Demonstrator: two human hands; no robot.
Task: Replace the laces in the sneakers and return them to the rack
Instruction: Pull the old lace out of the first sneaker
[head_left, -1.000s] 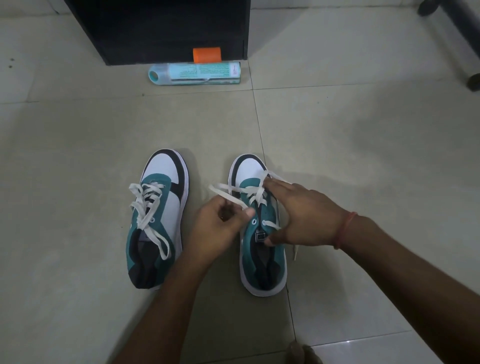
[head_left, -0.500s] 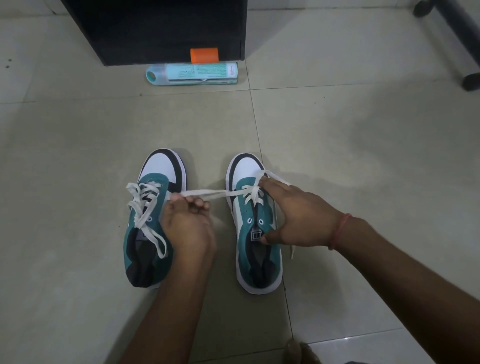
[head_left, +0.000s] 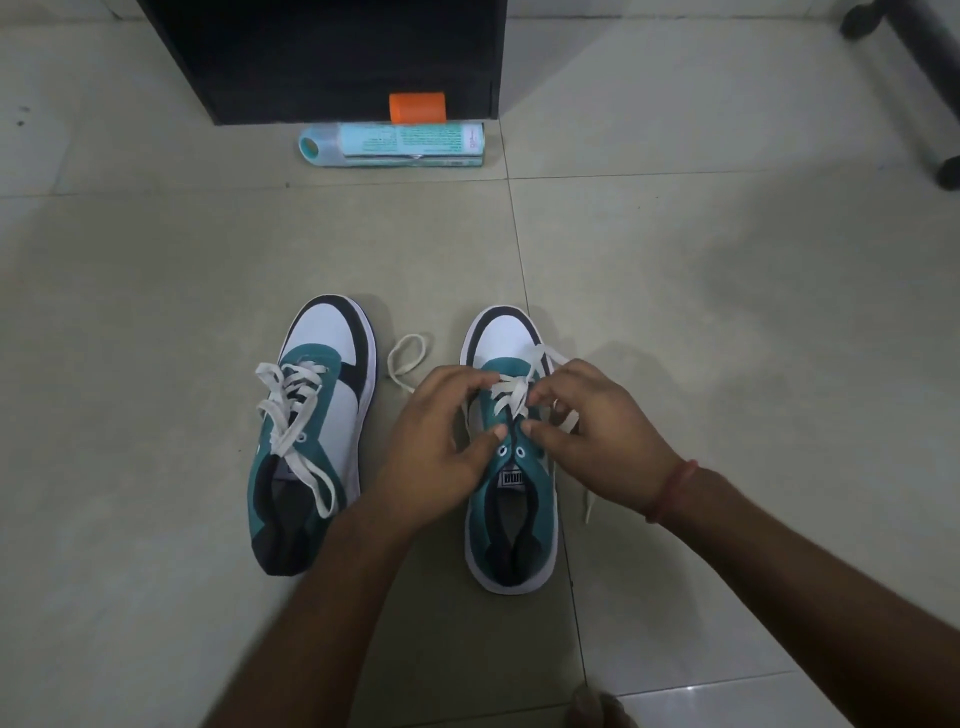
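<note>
White lace (head_left: 511, 395) pinched by curled fingers of left hand (head_left: 441, 441) and right hand (head_left: 592, 431); snug crossings evenly before threading eyelets (head_left: 511, 452) just beneath thumbs.

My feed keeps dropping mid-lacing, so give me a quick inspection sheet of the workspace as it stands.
Surface: pale tiled floor, grout lines visible.
Job's things: left sneaker laced, lace ends loose. Right sneaker partly laced, top eyelets empty; its white lace loops onto the floor on the left and trails out on the right.
Clutter: light blue bottle lying on its side, orange cap behind it.
Grippers: left hand and right hand both on the right sneaker, each with a pinching grip at the lace.
Cables: nothing seen.
Surroundings: black cabinet ahead; dark chair leg top right.
</note>
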